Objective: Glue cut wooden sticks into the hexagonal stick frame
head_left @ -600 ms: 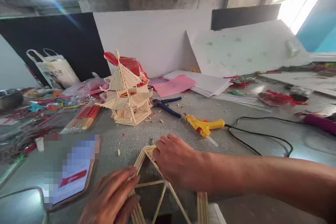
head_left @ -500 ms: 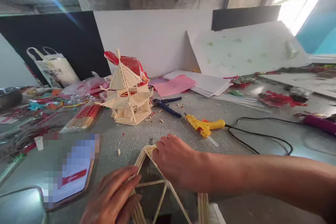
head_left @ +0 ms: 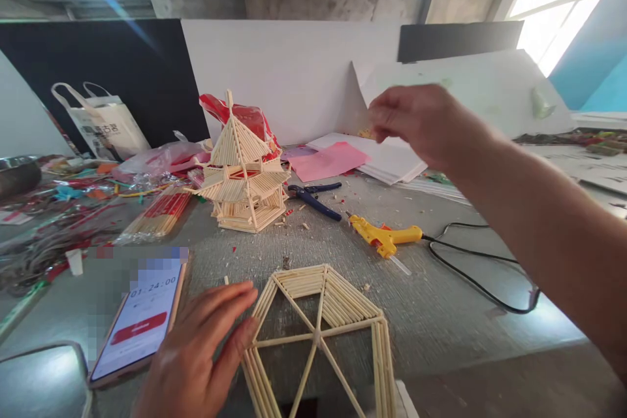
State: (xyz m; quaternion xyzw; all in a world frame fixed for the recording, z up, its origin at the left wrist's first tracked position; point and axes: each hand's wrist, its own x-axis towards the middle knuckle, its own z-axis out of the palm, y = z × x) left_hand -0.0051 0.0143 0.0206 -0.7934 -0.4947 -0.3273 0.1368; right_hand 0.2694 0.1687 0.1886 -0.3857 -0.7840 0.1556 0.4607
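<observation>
A flat many-sided frame of thin wooden sticks lies before me, with spokes meeting at its middle. Closely laid sticks fill two of its far sections partway, and stick bands run down both sides. My left hand rests at the frame's left edge, fingers stretched and thumb apart; it grips nothing I can see. Raised well above the table, my right hand is away from the frame, with loosely bent fingers and nothing visible in them. Behind the frame stands a stick pagoda model, upright.
Right of the pagoda lie blue-handled pliers and a yellow glue gun with a black cord. A phone is at the left, below packed sticks. Pink paper and white sheets lie behind; scraps crowd the far left.
My right hand has lifted off the frame's far edge and moved up and to the right, uncovering the filled sections. My left hand stays at the left edge, its fingers slightly shifted.
</observation>
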